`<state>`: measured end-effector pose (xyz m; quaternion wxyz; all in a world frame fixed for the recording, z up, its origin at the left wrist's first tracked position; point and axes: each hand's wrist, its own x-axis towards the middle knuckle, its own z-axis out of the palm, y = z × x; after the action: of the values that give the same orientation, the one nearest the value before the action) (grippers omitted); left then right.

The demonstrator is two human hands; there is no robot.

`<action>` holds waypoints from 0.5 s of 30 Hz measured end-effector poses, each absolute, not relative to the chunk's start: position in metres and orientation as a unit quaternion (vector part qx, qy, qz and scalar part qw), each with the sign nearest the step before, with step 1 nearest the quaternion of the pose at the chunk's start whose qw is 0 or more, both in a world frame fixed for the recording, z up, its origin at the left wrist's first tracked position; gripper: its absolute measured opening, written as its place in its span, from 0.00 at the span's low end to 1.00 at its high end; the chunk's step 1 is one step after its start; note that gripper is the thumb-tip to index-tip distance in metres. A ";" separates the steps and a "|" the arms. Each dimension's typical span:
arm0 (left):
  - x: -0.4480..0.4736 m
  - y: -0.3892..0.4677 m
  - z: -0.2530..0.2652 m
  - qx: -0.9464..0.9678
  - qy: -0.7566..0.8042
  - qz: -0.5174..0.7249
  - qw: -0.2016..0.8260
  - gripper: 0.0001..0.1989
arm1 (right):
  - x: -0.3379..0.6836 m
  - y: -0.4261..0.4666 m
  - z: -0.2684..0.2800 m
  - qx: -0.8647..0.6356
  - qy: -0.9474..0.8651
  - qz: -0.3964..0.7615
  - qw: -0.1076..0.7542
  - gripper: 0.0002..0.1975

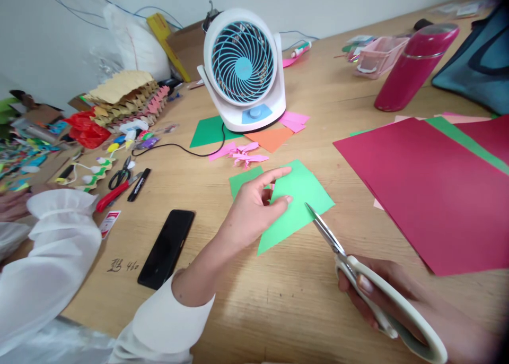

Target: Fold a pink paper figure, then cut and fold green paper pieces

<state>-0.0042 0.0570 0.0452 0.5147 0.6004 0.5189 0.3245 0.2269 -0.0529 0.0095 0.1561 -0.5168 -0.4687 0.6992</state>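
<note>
My left hand [254, 207] holds a light green sheet of paper [306, 186] just above the table, thumb and fingers closed at its left part. My right hand [433, 308] grips white-handled scissors [328, 236], fingers in the handle loops. The blades look nearly together, and their tips lie over the sheet's lower right edge; whether they touch it I cannot tell. Another green paper piece [243, 179] lies behind my left hand. Beyond it sits a small heap of pink paper strips [248, 156].
A white fan [244, 67] stands at the back. Large dark red sheets [433, 194] lie right, before a magenta flask [415, 69]. A black phone [167, 250], a marker [139, 185] and a red-handled cutter [113, 195] lie left, near another person's white sleeve [59, 247].
</note>
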 end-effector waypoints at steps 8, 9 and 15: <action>-0.003 0.057 0.046 0.590 0.509 0.333 0.531 0.28 | 0.232 -0.058 -0.008 -0.573 -0.408 0.696 0.144 0.31; -0.003 0.057 0.046 0.588 0.509 0.333 0.533 0.28 | 0.231 -0.058 -0.007 -0.570 -0.415 0.694 0.147 0.31; -0.003 0.057 0.046 0.585 0.513 0.325 0.537 0.28 | 0.223 -0.052 0.005 -0.512 -0.445 0.713 0.177 0.28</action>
<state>-0.0033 0.0569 0.0459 0.5366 0.5853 0.5133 0.3255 0.2227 -0.0521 0.0050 0.1768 -0.5125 -0.4446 0.7130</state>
